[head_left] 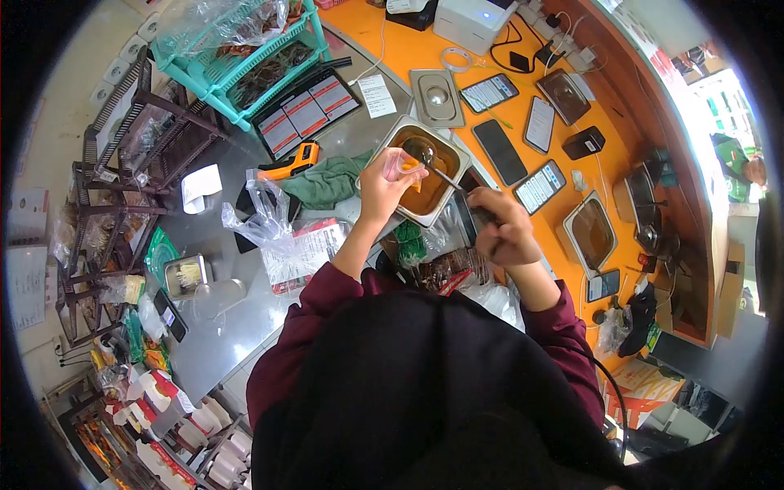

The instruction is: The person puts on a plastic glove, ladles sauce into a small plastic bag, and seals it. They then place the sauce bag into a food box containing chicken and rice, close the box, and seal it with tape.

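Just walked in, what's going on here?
Someone's at a metal pan of brown sauce. The left hand holds a small clear cup over it; the right hand has a ladle by its handle, bowl close to the cup. Some orange shows there, but how full the cup is, I can't tell.

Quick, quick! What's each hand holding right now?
Left hand: fingers closed around a small clear cup.
Right hand: closed on the handle of a ladle.
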Demonstrator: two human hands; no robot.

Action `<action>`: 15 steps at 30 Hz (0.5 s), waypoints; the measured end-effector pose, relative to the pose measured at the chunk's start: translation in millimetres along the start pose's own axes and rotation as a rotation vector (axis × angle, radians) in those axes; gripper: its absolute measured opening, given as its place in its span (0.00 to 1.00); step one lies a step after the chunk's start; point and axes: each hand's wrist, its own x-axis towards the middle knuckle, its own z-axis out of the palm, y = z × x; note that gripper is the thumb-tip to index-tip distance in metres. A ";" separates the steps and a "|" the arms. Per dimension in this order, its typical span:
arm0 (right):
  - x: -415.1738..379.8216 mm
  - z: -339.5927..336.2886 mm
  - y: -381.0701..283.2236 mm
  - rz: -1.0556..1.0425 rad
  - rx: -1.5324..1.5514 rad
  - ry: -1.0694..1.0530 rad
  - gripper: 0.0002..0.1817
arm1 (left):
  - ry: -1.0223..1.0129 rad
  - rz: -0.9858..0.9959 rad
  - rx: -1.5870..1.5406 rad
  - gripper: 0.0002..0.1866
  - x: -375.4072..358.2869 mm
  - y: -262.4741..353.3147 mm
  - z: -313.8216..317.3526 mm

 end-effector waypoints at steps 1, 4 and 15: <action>-6.0 3.1 6.3 0.050 0.033 0.134 0.11 | 0.021 0.023 0.065 0.17 1.0 -3.1 -0.1; -0.2 0.3 14.5 0.337 0.038 0.477 0.10 | 0.074 0.078 0.263 0.17 2.4 0.4 0.9; -92.2 44.3 54.4 0.816 -0.493 0.255 0.13 | 0.249 0.211 0.220 0.21 -3.0 -7.4 4.6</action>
